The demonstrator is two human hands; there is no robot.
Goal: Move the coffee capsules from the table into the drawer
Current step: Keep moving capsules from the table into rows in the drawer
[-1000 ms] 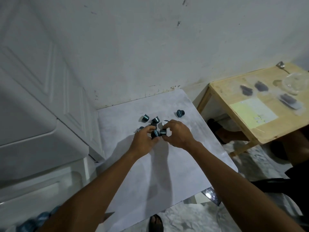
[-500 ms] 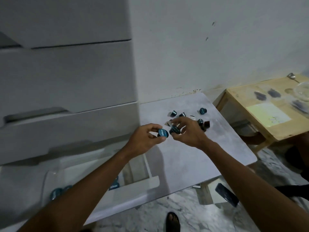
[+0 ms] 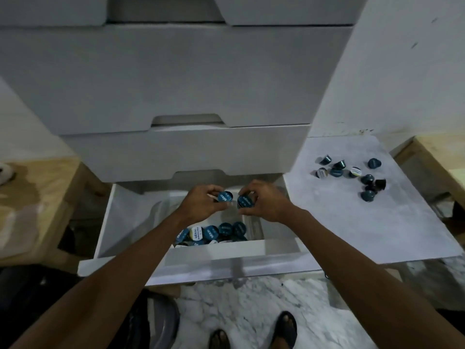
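Both my hands hover over the open white drawer (image 3: 191, 260). My left hand (image 3: 201, 204) pinches one blue coffee capsule (image 3: 224, 196). Beside it my right hand (image 3: 264, 202) grips another blue capsule (image 3: 245, 201). Below them, several blue capsules (image 3: 214, 234) lie in a clear container inside the drawer. Several more capsules (image 3: 352, 173) are scattered on the grey table (image 3: 364, 222) to the right of the drawer unit.
Closed white drawers (image 3: 176, 79) stack above the open one. A wooden table (image 3: 32, 195) stands to the left, another wooden table (image 3: 442, 157) at the far right. My sandalled feet (image 3: 254, 331) stand on marble floor below the drawer front.
Both hands lifted a capsule each off the table and carried them left over the open drawer. My view swung left from the table to the drawer unit.
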